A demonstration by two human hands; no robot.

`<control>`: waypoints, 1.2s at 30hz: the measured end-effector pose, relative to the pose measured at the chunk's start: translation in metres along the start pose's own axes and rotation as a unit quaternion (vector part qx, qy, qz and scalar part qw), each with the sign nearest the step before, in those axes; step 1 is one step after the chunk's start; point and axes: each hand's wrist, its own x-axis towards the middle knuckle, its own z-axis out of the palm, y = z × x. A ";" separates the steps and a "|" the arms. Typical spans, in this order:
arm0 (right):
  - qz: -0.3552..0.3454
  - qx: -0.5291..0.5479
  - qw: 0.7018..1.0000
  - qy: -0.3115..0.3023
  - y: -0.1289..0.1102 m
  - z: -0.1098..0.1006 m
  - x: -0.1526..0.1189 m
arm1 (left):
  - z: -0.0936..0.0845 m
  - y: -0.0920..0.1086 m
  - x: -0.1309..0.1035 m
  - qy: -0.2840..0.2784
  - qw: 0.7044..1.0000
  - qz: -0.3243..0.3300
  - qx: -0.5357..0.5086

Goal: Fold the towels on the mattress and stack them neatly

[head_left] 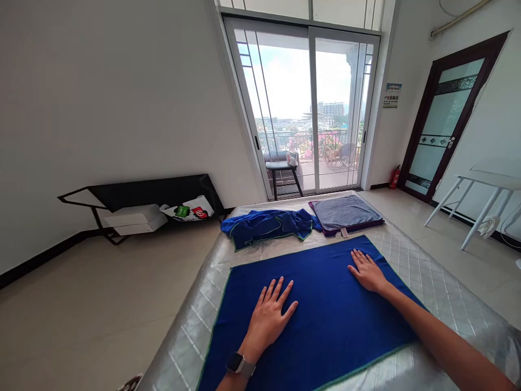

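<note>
A blue towel [321,304] with green stitched edges lies spread flat on the plastic-covered mattress [189,331]. My left hand [269,316] rests palm down on its left part, fingers spread, a watch on the wrist. Farther up, near the towel's far right corner, my right hand [367,271] also lies flat with its fingers extended. Beyond the spread towel sits a crumpled heap of blue towels [268,225] with the same green edging. Right of that heap is a neat stack of folded grey and purple towels [345,212], a white tag showing at its front.
Along the left wall stands a black rack [150,193] holding white boxes [136,217] and a printed bag [189,209]. A dark stool [283,165] is by the sliding glass door [313,108]. To the right are a white stool [484,184] and a fire extinguisher [394,177].
</note>
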 end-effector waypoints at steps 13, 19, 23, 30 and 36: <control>0.016 -0.031 0.995 0.089 0.021 0.003 0.026 | -0.005 0.003 -0.001 0.011 1.000 0.008 0.005; -0.145 0.036 0.988 0.033 -0.079 0.016 0.042 | -0.006 0.003 0.000 0.007 1.000 0.006 0.004; -0.122 0.040 0.992 0.002 -0.081 0.016 0.054 | -0.004 0.003 0.000 0.005 1.000 0.005 0.002; 0.028 -0.007 1.000 0.001 0.022 -0.005 0.074 | 0.001 0.000 -0.001 0.014 1.000 0.012 -0.004; 0.066 -0.018 0.997 0.020 0.060 -0.002 0.079 | 0.000 0.000 -0.001 0.000 1.000 0.005 -0.019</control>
